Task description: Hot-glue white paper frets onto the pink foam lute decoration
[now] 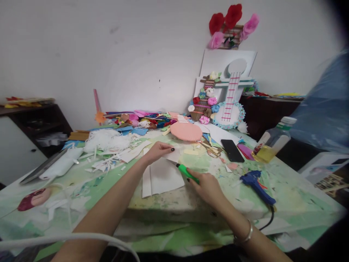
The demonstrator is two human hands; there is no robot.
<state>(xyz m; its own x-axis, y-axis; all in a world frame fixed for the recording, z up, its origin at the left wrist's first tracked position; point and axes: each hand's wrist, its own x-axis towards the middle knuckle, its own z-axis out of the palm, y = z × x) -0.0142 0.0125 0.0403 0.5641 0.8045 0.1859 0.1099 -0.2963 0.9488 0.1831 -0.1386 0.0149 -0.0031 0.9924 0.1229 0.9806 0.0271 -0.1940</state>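
My right hand (208,187) is wrapped round the green handle of a utility knife (188,173), its blade pointing up and left. The blade tip lies by the lower edge of a small white paper piece (174,155). That piece is pinched between the fingers of my left hand (159,151), just above the knife. Below both hands, a larger folded white sheet (165,178) lies on the table, with a crease along its left side. Whether the blade touches the small piece, I cannot tell.
A blue glue gun (257,185), a black phone (232,150), gold scissors (211,150) and a bottle (272,140) stand or lie on the right. Left are white paper scraps (106,163). Behind sit a pink oval (187,131) and decorated paper instruments (230,98). A white cable (81,237) crosses the foreground.
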